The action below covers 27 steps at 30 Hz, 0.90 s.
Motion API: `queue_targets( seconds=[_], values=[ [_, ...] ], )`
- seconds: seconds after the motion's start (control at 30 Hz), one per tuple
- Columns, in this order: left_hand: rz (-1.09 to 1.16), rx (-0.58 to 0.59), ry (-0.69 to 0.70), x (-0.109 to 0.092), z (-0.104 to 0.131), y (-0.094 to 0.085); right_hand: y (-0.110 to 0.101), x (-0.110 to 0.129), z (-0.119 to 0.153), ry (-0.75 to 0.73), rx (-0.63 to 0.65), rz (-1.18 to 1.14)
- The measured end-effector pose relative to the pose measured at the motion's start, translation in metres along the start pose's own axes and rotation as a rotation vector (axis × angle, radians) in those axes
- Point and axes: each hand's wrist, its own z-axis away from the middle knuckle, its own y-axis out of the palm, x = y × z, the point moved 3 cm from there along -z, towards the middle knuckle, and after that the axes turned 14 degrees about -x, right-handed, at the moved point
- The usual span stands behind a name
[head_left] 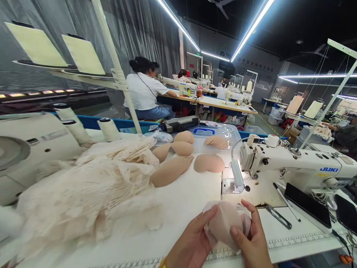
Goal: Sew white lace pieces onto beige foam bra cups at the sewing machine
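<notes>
Near the table's front edge, my left hand and my right hand hold a beige cup piece wrapped in thin, sheer pale fabric. The left thumb presses its upper left side, and the right thumb lies across its lower right. My right index finger is raised behind the piece. Beyond the hands sit stacked beige cups, another beige cup and more small stacks. A large heap of cream lace fabric spreads over the table at the left.
A white sewing machine with a lit lamp stands at the right. Snips, a white pen and a black phone lie before it. Behind the cups is a clear plastic box. People sit at machines farther back.
</notes>
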Motion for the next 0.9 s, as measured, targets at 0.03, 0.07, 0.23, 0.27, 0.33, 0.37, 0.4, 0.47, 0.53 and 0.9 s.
queue_targets(
  seconds=[0.03,0.07,0.23,0.27,0.33,0.37,0.4,0.47,0.53,0.9],
  values=[
    [-0.028,0.033,-0.003,0.001,-0.001,0.003,0.000,-0.001,0.000,-0.005,0.002,0.004],
    [-0.063,0.057,-0.005,0.002,-0.002,0.005,-0.001,-0.003,0.001,-0.012,0.006,0.010],
    [-0.222,0.168,0.047,-0.016,-0.002,0.008,-0.021,-0.008,-0.002,0.012,0.184,0.123],
    [-0.306,0.255,0.059,-0.023,0.001,0.011,-0.026,-0.005,-0.006,-0.001,0.237,0.195],
    [-0.601,0.496,0.130,-0.038,0.009,0.020,-0.034,0.010,-0.021,-0.160,0.333,0.394],
    [-0.803,0.637,0.207,-0.044,0.012,0.025,-0.035,0.021,-0.030,-0.319,0.384,0.510],
    [-1.019,0.774,0.319,-0.048,0.012,0.031,-0.032,0.034,-0.040,-0.523,0.448,0.629],
    [-1.388,0.995,0.634,-0.052,0.003,0.041,-0.021,0.054,-0.061,-0.973,0.592,0.861],
    [-1.546,1.100,0.930,-0.049,-0.018,0.048,-0.007,0.063,-0.082,-1.281,0.688,1.053],
    [-1.704,1.048,1.142,-0.047,-0.058,0.057,-0.012,0.062,-0.110,-1.131,0.688,1.053]
  ],
)
